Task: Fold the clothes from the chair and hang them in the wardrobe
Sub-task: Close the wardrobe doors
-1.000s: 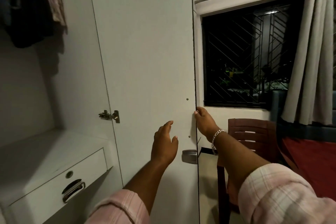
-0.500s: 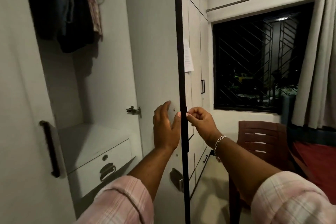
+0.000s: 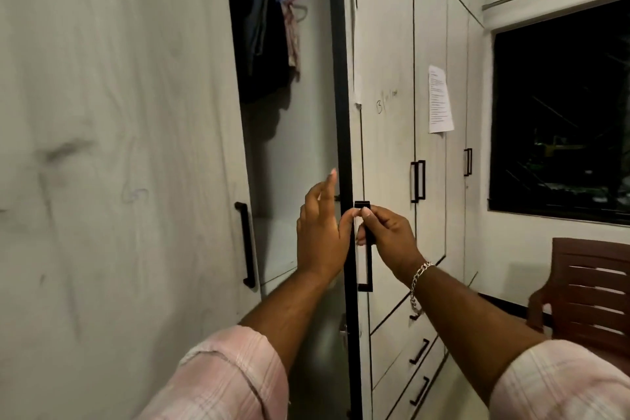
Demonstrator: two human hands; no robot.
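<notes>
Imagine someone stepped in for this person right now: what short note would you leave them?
Right hand: grips the black handle of the wardrobe door.
Left hand: holds nothing, fingers mostly straight, beside the door's edge.
Things: clothes hang on hangers inside the wardrobe; the chair at right shows no clothes on its visible part.
Done: hanging, as far as can be seen.
Left: the door is ajar; probably just close it.
</notes>
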